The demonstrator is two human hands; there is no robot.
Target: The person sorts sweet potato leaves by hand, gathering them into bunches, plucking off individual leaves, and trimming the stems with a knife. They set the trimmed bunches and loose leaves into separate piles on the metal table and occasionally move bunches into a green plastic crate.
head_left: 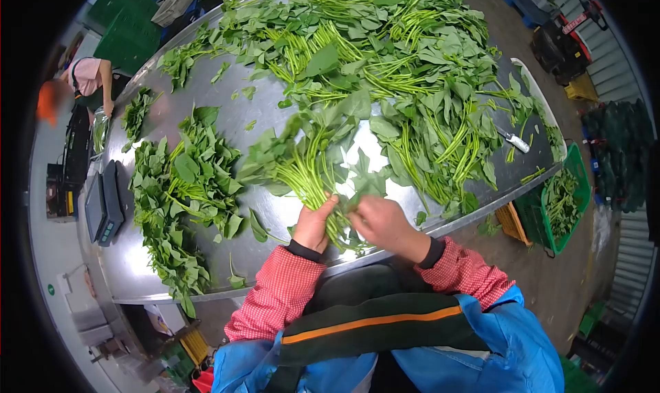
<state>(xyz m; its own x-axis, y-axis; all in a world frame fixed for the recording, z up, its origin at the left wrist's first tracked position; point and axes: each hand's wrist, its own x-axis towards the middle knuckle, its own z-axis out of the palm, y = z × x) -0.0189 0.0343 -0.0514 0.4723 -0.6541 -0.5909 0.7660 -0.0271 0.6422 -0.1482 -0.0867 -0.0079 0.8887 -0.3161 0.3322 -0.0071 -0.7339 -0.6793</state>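
My left hand (313, 226) is closed around the stems of a bunch of leafy greens (306, 173), near the table's front edge. Its leaves fan out away from me and the stem ends come down toward my body. Close on the right is my right hand (386, 222), slightly blurred, with fingers curled in beside the stems; what they grip, if anything, is hidden. Under and beside the hands, the metal table (268, 207) shows some loose leaves. To the left lies a long heap of greens (196, 180), and to the right another pile of stems (440, 142).
A large heap of greens (385, 35) covers the table's far side. At the right lies a white-handled knife (517, 143). A green crate (583, 187) with greens stands below. A scale (103, 204) sits at the left edge, near another person (89, 77).
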